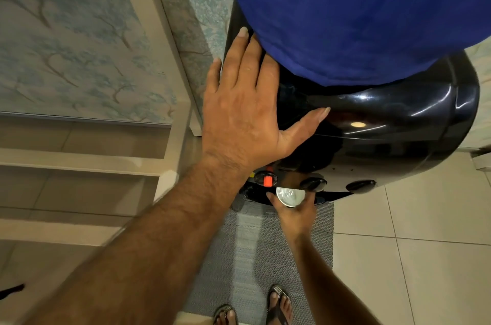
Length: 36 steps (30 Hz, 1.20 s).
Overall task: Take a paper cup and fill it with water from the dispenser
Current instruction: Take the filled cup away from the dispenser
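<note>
Left hand (243,114) flat, fingers spread, on dispenser (377,122) top. Right hand (296,211) clamped around paper cup (290,195) under taps.

Dispenser (372,122) overhang above, seemingly tight clearance.

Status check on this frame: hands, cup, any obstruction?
Left hand flat on the dispenser top, open. Right hand holds the paper cup under the taps. Nothing in the way.

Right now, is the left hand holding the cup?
No, the left hand lies flat on the dispenser; the right hand holds the cup.
</note>
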Each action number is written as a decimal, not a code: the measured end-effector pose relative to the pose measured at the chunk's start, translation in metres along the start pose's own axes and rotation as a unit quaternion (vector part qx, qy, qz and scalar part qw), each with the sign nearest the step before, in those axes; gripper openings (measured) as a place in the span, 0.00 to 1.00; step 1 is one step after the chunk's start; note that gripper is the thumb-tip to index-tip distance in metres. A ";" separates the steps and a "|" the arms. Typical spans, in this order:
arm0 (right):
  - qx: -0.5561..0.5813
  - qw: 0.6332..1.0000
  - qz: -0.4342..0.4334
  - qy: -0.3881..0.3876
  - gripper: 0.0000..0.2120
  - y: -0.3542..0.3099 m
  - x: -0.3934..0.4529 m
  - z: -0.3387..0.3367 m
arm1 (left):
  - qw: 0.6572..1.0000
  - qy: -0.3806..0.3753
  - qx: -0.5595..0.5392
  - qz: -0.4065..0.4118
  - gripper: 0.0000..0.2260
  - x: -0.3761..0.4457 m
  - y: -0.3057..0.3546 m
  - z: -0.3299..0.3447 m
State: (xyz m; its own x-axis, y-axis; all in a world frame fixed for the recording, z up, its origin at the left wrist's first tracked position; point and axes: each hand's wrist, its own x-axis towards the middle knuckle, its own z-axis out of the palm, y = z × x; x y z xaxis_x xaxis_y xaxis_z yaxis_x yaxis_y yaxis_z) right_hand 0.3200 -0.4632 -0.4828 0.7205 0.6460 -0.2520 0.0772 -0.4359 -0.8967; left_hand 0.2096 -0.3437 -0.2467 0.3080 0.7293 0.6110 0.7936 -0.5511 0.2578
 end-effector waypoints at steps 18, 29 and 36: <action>-0.012 0.999 -0.035 -0.021 0.34 -0.007 -0.027 -0.029 | 0.999 -0.048 0.010 0.002 0.43 0.002 0.001 -0.007; -0.007 0.993 -0.081 -0.082 0.37 -0.060 -0.094 -0.077 | 0.984 -0.177 0.028 -0.018 0.44 0.005 0.009 -0.030; -0.006 0.981 -0.122 -0.154 0.38 -0.138 -0.130 -0.109 | 0.970 -0.233 0.065 -0.029 0.46 0.006 0.009 -0.071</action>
State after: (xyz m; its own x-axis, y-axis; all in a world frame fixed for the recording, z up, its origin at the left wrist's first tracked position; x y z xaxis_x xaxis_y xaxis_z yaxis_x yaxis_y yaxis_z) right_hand 0.2906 -0.5555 -0.2863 0.4380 0.8894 -0.1307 0.2305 -0.2517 -0.9400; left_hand 0.1817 -0.3730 -0.1871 0.4409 0.8781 0.1858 0.8668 -0.4703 0.1657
